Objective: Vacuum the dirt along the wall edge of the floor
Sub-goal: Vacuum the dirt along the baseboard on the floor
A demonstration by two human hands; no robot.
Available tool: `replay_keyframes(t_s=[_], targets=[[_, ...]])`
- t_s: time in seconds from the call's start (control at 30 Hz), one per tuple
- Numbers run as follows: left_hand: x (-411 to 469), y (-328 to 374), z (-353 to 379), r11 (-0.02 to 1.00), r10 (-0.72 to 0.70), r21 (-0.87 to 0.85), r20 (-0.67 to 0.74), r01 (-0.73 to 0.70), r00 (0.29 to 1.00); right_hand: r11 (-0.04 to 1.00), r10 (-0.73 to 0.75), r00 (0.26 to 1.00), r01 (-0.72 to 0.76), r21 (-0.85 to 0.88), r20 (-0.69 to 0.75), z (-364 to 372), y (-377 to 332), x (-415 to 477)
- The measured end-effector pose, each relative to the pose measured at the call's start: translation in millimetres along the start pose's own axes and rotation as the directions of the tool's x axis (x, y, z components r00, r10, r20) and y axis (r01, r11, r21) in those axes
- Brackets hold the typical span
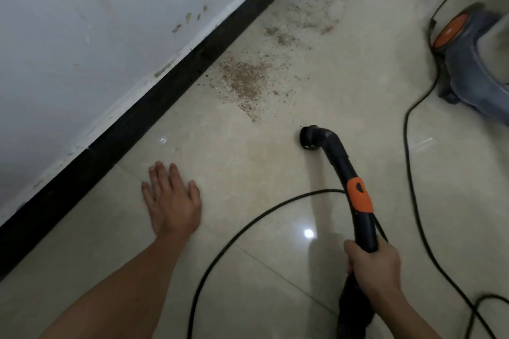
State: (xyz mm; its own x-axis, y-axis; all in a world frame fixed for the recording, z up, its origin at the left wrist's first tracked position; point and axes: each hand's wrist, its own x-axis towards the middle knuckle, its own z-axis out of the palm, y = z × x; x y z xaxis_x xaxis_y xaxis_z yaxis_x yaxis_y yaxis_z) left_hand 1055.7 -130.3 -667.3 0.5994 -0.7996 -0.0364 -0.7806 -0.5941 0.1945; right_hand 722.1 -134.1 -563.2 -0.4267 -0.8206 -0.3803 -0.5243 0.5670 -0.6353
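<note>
Brown dirt lies in patches on the glossy beige tile floor, running beside the black skirting board toward the far end. My right hand grips the black vacuum wand, which has an orange band. Its curved black nozzle sits on the tiles just short of the nearest dirt patch. My left hand rests flat on the floor, fingers spread, holding nothing, between the skirting and the wand.
The grey-blue vacuum body with an orange wheel stands at the right, blurred. Its black power cord trails down the right side and another loop curves across the tiles between my arms. A scuffed white wall rises on the left.
</note>
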Motion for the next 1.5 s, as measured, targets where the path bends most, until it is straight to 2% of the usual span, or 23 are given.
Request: replay_keyframes(t_s=[0.17,0.47,0.63,1.5], targets=[[0.1,-0.9,0.1,1.0,0.002,-0.005,-0.014,-0.002,1.0,0.994,0.011,0.999,-0.016,0.109,0.046,15.8,-23.0,21.0],[0.6,0.1,-1.5,1.0,0.006,-0.006,-0.026,-0.006,1.0,0.996,-0.084,0.974,0.079,0.032,0.212,45.1,-43.0,-1.8],[1.0,-0.4,-1.3,1.0,0.001,0.003,-0.011,-0.001,1.0,0.993,-0.116,0.975,0.111,0.037,0.19,64.1,-68.7,10.5],[4.5,1.0,-3.6,1.0,0.003,0.01,0.002,-0.003,1.0,0.949,-0.284,0.914,0.31,-0.048,0.289,141.2,-165.2,46.5]])
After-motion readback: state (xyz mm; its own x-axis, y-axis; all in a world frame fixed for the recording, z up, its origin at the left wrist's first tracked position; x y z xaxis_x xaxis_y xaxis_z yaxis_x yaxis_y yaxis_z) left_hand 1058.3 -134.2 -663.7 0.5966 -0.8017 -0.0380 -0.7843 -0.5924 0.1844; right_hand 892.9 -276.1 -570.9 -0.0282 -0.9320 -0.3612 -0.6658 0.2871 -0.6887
